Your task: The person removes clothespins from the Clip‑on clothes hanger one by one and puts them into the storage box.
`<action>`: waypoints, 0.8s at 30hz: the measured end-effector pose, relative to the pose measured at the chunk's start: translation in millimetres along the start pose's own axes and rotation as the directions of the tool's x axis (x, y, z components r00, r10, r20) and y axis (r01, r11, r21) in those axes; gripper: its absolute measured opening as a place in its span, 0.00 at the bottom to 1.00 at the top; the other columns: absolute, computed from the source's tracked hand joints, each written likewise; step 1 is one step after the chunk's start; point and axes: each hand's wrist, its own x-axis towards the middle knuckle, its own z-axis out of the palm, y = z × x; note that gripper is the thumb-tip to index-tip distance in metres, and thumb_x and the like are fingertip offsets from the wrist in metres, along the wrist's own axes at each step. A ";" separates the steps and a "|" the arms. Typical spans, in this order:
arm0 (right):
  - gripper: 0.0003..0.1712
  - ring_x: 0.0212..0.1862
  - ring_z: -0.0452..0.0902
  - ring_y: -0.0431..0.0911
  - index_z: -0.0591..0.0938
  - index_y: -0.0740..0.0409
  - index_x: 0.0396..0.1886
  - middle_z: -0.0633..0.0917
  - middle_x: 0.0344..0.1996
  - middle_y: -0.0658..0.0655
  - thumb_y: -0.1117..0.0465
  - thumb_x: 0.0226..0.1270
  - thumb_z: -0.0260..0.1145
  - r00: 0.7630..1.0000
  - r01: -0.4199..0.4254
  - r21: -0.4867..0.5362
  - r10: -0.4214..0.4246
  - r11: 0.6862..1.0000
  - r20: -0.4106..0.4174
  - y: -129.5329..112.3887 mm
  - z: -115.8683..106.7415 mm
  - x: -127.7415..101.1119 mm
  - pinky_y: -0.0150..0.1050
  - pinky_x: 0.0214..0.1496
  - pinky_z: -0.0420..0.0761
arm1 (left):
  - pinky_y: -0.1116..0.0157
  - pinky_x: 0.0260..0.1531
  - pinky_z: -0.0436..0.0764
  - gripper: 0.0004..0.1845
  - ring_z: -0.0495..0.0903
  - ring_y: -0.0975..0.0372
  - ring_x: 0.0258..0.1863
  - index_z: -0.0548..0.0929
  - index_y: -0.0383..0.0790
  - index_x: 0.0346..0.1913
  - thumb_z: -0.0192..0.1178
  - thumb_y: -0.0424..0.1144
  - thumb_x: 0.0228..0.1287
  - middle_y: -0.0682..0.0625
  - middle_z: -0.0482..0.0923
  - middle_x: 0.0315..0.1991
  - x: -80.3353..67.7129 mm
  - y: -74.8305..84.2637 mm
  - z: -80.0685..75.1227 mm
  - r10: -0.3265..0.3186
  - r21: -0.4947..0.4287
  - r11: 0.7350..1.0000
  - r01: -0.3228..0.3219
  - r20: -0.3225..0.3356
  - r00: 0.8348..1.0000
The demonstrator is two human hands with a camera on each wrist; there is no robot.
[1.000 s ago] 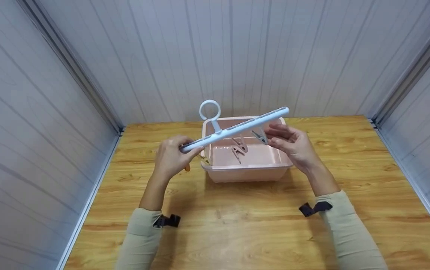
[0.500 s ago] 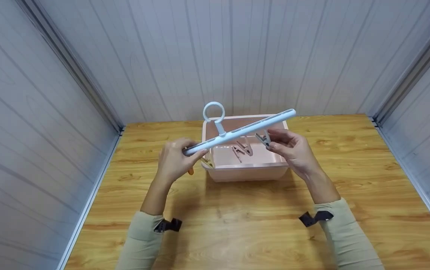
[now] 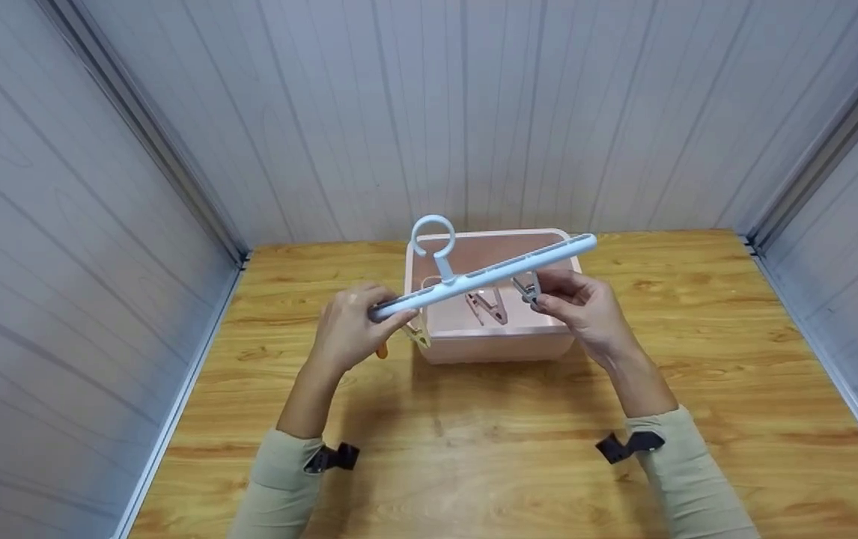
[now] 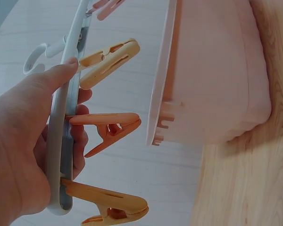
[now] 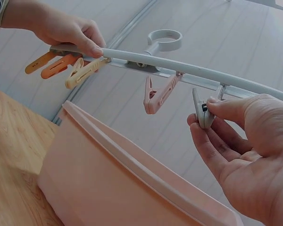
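Note:
A pale blue clip hanger point(image 3: 483, 276) with a ring hook point(image 3: 433, 234) is held tilted above a pink plastic bin point(image 3: 495, 344). My left hand point(image 3: 350, 323) grips the hanger's left end point(image 4: 61, 141); orange and yellow clothespins point(image 4: 104, 129) hang beside its fingers. My right hand point(image 3: 577, 305) pinches a grey clothespin point(image 5: 201, 108) that hangs under the bar near its right end. A pink clothespin point(image 5: 156, 94) hangs at the middle of the bar point(image 5: 179, 66).
The bin point(image 5: 113, 183) stands on a wooden table point(image 3: 474, 427) close to the back wall. Grey panelled walls point(image 3: 62, 187) close in the table on the left, back and right. Bare wood lies in front of the bin.
The hanger and both hands have shifted slightly right and lower over the bin. My right hand's fingers have closed on the grey clothespin.

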 end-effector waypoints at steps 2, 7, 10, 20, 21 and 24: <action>0.23 0.48 0.92 0.39 0.91 0.50 0.55 0.92 0.46 0.48 0.80 0.79 0.64 1.000 -0.004 -0.007 0.004 1.000 -0.005 0.2 -0.5 -0.6 0.33 0.55 0.93 | 0.55 0.36 0.82 0.19 0.87 0.53 0.35 0.96 0.40 0.46 0.79 0.54 0.69 0.46 0.92 0.40 -0.8 0.3 0.0 0.005 0.003 1.000 -0.005 -0.002 1.000; 0.21 0.48 0.93 0.39 0.90 0.59 0.60 0.93 0.45 0.49 0.81 0.81 0.61 1.000 -0.010 0.008 0.010 1.000 -0.003 -0.5 0.3 -1.6 0.32 0.55 0.92 | 0.56 0.36 0.81 0.19 0.86 0.54 0.34 0.96 0.40 0.47 0.80 0.54 0.69 0.46 0.93 0.39 -1.5 -0.1 -0.1 0.012 0.007 1.000 -0.012 -0.010 1.000; 0.21 0.49 0.95 0.40 0.89 0.61 0.62 0.93 0.46 0.49 0.80 0.82 0.60 0.999 0.004 0.026 -0.005 1.000 0.035 -0.2 -1.6 -3.2 0.33 0.56 0.92 | 0.57 0.37 0.81 0.19 0.86 0.55 0.34 0.96 0.40 0.47 0.80 0.54 0.69 0.46 0.92 0.39 -2.0 -1.0 -1.2 0.023 0.009 1.000 -0.023 -0.006 1.000; 0.20 0.51 0.94 0.39 0.91 0.48 0.57 0.95 0.50 0.47 0.75 0.85 0.61 0.980 0.034 0.117 -0.057 0.993 0.192 4.4 -10.4 -7.1 0.33 0.60 0.91 | 0.59 0.34 0.79 0.19 0.85 0.56 0.32 0.96 0.41 0.47 0.80 0.54 0.68 0.47 0.93 0.38 -4.0 -2.9 -6.0 0.032 0.003 0.999 -0.032 -0.010 0.999; 0.20 0.51 0.94 0.39 0.91 0.48 0.57 0.95 0.50 0.47 0.75 0.85 0.61 0.978 0.032 0.120 -0.056 0.992 0.200 4.7 -10.7 -7.2 0.33 0.60 0.91 | 0.60 0.34 0.78 0.19 0.85 0.57 0.31 0.96 0.41 0.46 0.80 0.54 0.68 0.48 0.93 0.37 -4.1 -3.1 -6.2 0.037 0.007 0.999 -0.037 -0.014 0.999; 0.21 0.52 0.95 0.39 0.91 0.48 0.57 0.95 0.51 0.47 0.75 0.85 0.60 0.976 0.030 0.122 -0.056 0.992 0.212 5.3 -11.5 -7.7 0.33 0.60 0.91 | 0.61 0.32 0.76 0.18 0.83 0.58 0.30 0.96 0.41 0.45 0.80 0.54 0.67 0.47 0.92 0.36 -4.7 -3.9 -6.5 0.055 0.018 0.998 -0.054 -0.025 0.998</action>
